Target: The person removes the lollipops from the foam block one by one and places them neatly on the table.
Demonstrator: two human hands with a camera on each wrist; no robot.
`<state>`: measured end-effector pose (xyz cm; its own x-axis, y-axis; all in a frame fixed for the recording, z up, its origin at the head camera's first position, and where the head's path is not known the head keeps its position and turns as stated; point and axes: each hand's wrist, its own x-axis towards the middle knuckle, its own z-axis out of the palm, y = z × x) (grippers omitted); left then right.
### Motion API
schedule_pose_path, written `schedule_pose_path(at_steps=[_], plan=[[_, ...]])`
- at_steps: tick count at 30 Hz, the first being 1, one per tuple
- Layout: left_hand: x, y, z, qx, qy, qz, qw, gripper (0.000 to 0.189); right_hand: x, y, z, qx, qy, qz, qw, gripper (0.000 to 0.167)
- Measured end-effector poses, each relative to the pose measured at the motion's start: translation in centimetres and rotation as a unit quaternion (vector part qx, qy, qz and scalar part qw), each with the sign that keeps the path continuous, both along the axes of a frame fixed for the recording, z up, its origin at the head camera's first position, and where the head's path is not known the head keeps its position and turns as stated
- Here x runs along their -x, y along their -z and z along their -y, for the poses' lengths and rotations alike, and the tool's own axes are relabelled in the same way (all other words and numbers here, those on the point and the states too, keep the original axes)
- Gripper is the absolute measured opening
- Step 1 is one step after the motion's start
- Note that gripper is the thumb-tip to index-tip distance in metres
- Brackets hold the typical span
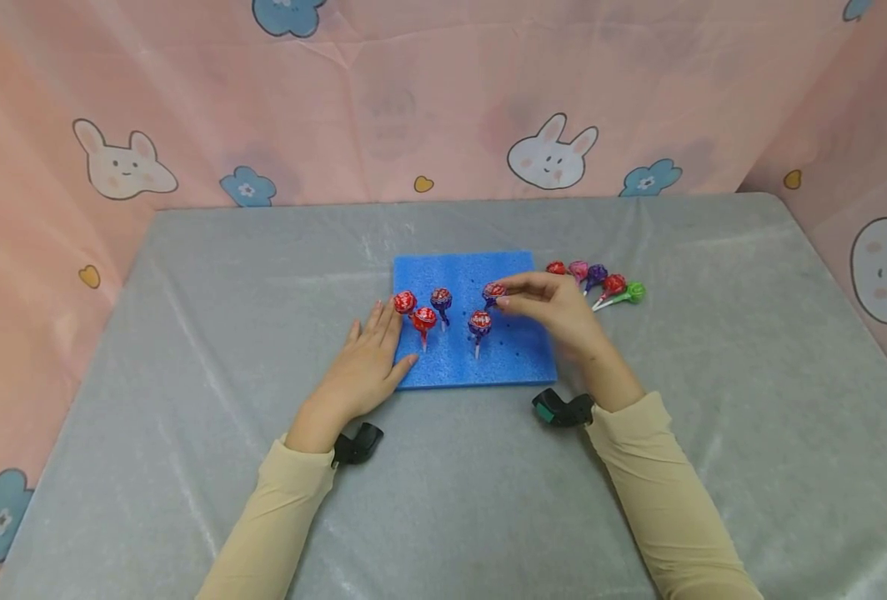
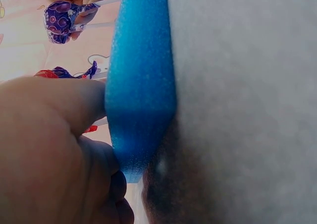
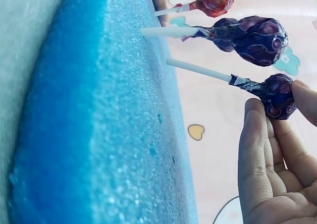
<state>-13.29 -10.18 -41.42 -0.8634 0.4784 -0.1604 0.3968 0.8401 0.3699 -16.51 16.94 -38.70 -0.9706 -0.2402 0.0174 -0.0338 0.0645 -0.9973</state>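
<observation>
My right hand [image 1: 559,312] pinches the wrapped head of a purple lollipop [image 3: 278,96] between thumb and fingers over the right half of a blue foam board [image 1: 462,371]. Its white stick [image 3: 198,69] points toward the board, the tip close to the surface. My left hand [image 1: 364,367] rests along the board's left edge with fingers straight and the thumb at the near-left corner. Two red lollipops, one [image 1: 424,319] just in front of the other [image 1: 404,302], stand upright by those fingers. Two purple-and-red lollipops, one at the middle [image 1: 441,298] and one nearer [image 1: 479,323], also stand in the board.
Right of the board, partly behind the right hand, several loose lollipops lie on the grey cloth-covered table [image 1: 443,500], among them a red one [image 1: 613,285] and a green one [image 1: 635,292]. Small dark holes dot the board. A pink patterned curtain [image 1: 413,100] hangs behind.
</observation>
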Motion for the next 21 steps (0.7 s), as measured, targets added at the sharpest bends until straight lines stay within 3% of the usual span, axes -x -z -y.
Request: schedule_pose_path(at_steps=[7, 16, 21], plan=[[0.1, -0.1, 0.0, -0.004, -0.001, 0.001, 1.0000, 0.067, 0.0, -0.3, -0.4, 0.004, 0.005, -0.013, 0.9999, 0.017], [0.0, -0.1, 0.0, -0.008, 0.001, -0.001, 1.0000, 0.068, 0.0, -1.0, -1.1, -0.033, 0.023, -0.028, 0.9988, 0.018], [0.0, 0.0, -0.1, -0.004, 0.001, 0.001, 1.0000, 0.068, -0.1, -1.1, -1.6, -0.021, 0.021, -0.036, 0.9989, 0.017]])
